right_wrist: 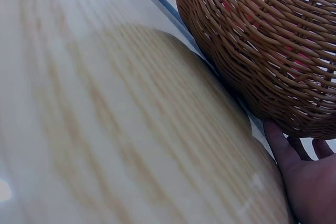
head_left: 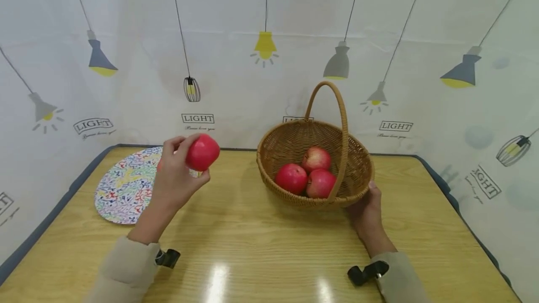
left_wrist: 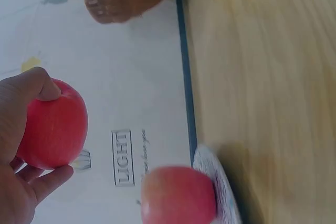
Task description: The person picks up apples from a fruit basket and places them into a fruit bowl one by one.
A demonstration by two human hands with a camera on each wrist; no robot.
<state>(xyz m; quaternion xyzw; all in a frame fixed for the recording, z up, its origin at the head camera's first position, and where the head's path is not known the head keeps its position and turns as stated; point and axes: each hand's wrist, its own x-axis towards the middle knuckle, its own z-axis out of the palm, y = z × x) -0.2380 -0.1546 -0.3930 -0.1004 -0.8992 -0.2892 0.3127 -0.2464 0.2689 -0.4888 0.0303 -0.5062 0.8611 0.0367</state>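
Observation:
My left hand (head_left: 174, 176) grips a red apple (head_left: 203, 152) in the air, over the right edge of a colourfully patterned round plate (head_left: 122, 191). In the left wrist view the thumb lies near the top of this apple (left_wrist: 56, 124), with fingers beneath. Another apple (left_wrist: 178, 195) sits on the plate, mostly hidden behind my hand in the head view. At the right, a brown wicker basket (head_left: 269, 167) leans toward me with three apples (head_left: 291, 178) inside. My right hand (head_left: 368, 214) holds the basket's lower right side, its thumb at the rim and other fingers hidden beneath in the head view.
The basket's tall arched handle (head_left: 344, 139) rises above the apples. Under everything is a wood-grain table (head_left: 252, 256) with a dark edge. Behind it hangs a pale backdrop (head_left: 227, 83) printed with lamps.

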